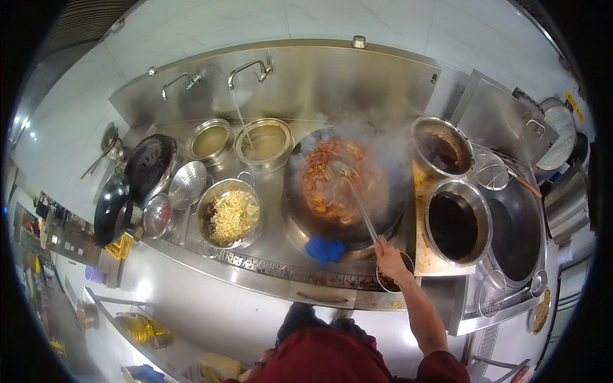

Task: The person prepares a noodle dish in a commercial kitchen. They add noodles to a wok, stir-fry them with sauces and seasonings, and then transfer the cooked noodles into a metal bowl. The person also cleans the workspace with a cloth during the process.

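My right hand (390, 258) is closed round the handle of a metal ladle (359, 203), whose bowl rests among reddish-brown food (325, 191) in a large wok (299, 210). Steam rises from the wok. A blue cloth (324, 249) lies on its near rim. Left of it stands a steel colander or basin holding bean sprouts (233, 216). My left hand is not clearly in view; only part of an arm or wrist shows at the lower edge, beside the red garment.
Water runs from a tap (246, 67) into a steel pot (264, 142). Two steel bowls of dark liquid, one the near bowl (459, 222), stand right of the wok. A perforated skimmer (187, 185) and dark pans (112, 208) are at left. A second wok (515, 239) sits far right.
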### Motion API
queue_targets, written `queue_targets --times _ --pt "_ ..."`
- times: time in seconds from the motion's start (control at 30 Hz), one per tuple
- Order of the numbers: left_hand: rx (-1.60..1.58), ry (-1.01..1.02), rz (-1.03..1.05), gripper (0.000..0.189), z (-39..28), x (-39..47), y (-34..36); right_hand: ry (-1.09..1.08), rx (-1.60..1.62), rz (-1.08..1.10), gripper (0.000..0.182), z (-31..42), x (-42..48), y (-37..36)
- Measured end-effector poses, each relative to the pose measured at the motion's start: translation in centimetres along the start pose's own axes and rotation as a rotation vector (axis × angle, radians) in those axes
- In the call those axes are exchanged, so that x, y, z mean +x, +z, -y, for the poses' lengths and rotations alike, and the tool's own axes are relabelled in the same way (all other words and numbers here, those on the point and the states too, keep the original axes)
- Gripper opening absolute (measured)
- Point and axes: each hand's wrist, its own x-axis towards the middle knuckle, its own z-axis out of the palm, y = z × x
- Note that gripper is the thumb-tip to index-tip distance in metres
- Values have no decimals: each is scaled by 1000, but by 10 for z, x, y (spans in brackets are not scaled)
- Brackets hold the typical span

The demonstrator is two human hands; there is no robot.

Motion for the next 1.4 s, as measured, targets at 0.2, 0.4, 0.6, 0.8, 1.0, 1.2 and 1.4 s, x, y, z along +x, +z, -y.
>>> queue_targets --times 0.2,0.4,0.6,0.8,1.0,1.2,1.4 --pt "-35 -166 43 35 -25 -38 37 344 300 410 43 32 -40 -72" --pt "-45 -228 40 39 -23 -33 37 253 164 196 46 13 -107 -135" --pt "-30 -228 47 42 8 -28 36 426 74 225 53 94 -140 -207" --pt "-332 -422 19 40 69 -40 77 64 -529 295 41 103 -137 -167" --pt "320 26 257 25 69 -51 40 241 -579 150 38 51 -43 -15" --pt "179 144 235 31 63 -46 1 453 219 83 38 82 13 55" --pt "264 180 195 29 68 -28 1 741 758 205 50 97 -18 -11"
